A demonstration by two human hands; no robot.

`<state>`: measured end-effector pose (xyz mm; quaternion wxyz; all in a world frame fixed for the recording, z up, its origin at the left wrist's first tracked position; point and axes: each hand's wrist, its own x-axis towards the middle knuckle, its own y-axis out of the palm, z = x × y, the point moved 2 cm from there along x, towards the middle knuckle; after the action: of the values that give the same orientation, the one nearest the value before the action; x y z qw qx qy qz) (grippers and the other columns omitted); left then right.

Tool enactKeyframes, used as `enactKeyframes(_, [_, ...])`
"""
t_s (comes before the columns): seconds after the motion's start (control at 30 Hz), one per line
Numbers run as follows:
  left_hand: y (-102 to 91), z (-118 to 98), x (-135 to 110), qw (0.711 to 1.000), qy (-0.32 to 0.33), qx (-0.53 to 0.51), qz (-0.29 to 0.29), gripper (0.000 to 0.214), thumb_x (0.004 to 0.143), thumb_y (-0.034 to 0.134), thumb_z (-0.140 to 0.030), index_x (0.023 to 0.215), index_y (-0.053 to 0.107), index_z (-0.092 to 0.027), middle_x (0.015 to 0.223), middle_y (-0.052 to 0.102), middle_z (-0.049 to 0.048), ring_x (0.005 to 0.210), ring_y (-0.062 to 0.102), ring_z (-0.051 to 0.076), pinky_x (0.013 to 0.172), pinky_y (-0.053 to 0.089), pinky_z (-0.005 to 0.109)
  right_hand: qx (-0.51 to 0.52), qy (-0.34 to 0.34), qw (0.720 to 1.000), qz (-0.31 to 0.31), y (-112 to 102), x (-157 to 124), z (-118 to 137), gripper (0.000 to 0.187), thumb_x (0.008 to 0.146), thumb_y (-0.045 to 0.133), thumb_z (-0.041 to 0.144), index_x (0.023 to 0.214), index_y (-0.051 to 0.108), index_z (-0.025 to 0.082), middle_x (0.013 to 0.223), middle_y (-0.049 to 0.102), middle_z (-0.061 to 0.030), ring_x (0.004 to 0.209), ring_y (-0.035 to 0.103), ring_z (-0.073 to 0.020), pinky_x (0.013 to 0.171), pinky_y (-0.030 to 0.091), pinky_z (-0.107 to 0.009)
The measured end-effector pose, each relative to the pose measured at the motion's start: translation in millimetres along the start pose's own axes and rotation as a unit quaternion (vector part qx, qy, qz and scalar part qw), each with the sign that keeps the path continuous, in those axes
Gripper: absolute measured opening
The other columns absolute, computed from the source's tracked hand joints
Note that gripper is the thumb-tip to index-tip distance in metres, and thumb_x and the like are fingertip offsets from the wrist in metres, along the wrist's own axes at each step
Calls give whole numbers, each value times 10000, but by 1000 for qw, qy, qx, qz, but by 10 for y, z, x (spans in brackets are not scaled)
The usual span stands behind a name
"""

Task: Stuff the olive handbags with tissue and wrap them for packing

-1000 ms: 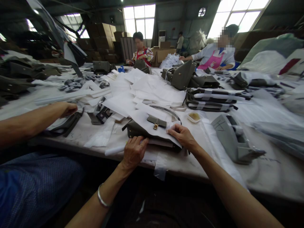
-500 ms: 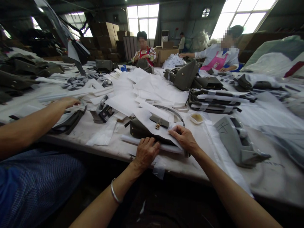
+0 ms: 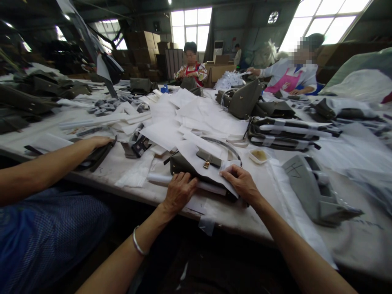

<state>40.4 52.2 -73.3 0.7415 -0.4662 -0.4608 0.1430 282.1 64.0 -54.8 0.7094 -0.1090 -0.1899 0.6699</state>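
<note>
A dark olive handbag (image 3: 181, 164) with a gold clasp (image 3: 207, 163) lies at the table's front edge, its curved strap behind it. A white paper sheet (image 3: 192, 152) covers part of its front, with the clasp flap on top. Along the near side runs a white roll (image 3: 159, 178), paper or foam, I cannot tell which. My left hand (image 3: 180, 191), a bangle on its wrist, has its fingers curled over this roll. On the bag's right end, my right hand (image 3: 241, 183) pinches the white sheet between thumb and fingers; the fingertips are partly hidden.
Loose white sheets (image 3: 165, 130) heap behind the bag. A small dish (image 3: 258, 155) and a grey bag-shaped piece (image 3: 309, 192) stand right; wrapped bags (image 3: 283, 132) are stacked beyond. A co-worker's arm (image 3: 58, 165) reaches in from the left. Two people work across the table.
My left hand and the white roll have slid left along the bag. My right hand keeps its place on the sheet. The view has shifted slightly, and the co-worker's arm at left has moved right.
</note>
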Motion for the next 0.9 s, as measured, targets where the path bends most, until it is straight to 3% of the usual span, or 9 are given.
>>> enactKeyframes(0.27, [29, 146, -42, 1000, -6, 11, 0, 146, 891, 634, -311, 1013, 625, -233, 883, 563, 52, 833, 486, 245, 726, 399, 365, -4, 9, 1000, 5, 5, -1, -30, 333, 802, 636, 543, 738, 599, 219, 702, 584, 15, 680, 502, -161, 653, 407, -286])
enactKeyframes(0.9, [74, 137, -111, 999, -37, -17, -5, 178, 836, 619, -186, 1013, 610, -198, 903, 571, 61, 848, 510, 249, 753, 433, 378, -17, -6, 999, -29, 32, -54, -18, 313, 813, 635, 530, 745, 612, 226, 722, 608, 8, 722, 543, -182, 710, 426, -307])
